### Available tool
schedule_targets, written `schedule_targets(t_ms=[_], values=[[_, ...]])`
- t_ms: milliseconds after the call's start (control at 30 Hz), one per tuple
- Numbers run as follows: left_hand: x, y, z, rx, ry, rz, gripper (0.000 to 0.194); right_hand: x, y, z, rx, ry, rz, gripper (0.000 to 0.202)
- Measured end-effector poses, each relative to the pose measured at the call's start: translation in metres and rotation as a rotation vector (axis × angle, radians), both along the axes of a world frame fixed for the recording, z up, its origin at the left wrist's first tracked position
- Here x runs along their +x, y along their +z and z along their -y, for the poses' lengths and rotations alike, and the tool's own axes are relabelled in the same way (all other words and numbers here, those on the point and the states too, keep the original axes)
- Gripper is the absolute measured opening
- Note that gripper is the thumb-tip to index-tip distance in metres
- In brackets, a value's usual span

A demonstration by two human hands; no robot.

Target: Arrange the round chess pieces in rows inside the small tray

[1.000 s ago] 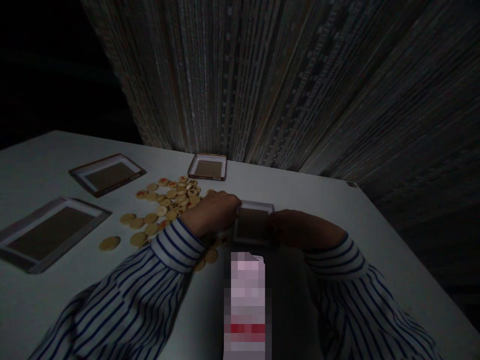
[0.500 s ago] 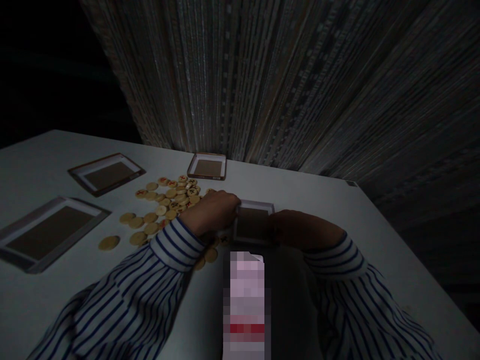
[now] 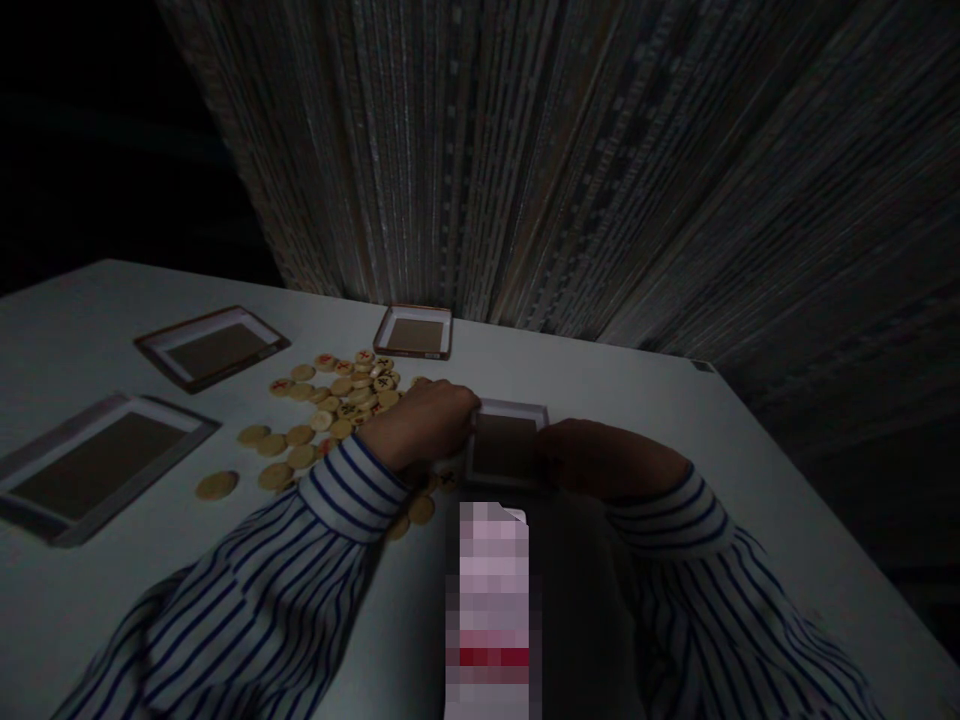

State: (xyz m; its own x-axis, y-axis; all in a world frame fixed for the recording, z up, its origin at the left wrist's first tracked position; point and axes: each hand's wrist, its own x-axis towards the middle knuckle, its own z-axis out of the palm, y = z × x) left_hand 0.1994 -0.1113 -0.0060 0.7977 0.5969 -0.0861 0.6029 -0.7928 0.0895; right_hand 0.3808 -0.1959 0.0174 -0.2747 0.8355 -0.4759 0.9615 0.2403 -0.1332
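A small shallow box (image 3: 507, 446) with pale walls and a brown inner bottom lies between my hands. My left hand (image 3: 429, 422) is closed at its left edge, fingers curled down and partly hidden. At the opposite edge, my right hand (image 3: 589, 457) is closed on the side wall; deep shadow hides its fingertips. Round wooden game pieces (image 3: 322, 420), some with red or black marks, are heaped just left of my left hand. A few more pieces (image 3: 421, 510) lie under and in front of that wrist.
Three other shallow boxes rest on the white table (image 3: 615, 390): one at the back (image 3: 415, 333), one at the back left (image 3: 214, 347), one at the near left (image 3: 109, 465). One piece (image 3: 217, 486) lies apart from the heap. A textured curtain (image 3: 487, 160) hangs behind. A pixelated patch covers the front middle.
Almost nothing differs. Both hands stay at the box's sides, and the pieces lie as before; the view has shifted very slightly.
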Motion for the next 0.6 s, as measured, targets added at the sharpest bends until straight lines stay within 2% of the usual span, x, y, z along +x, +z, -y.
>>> schedule_targets(t_ms=[600], values=[[-0.0008,0.0003,-0.0008,-0.004,-0.007,0.007,0.027,-0.0013,0.0019,0.0006,0.004,-0.002,-0.005,0.027]])
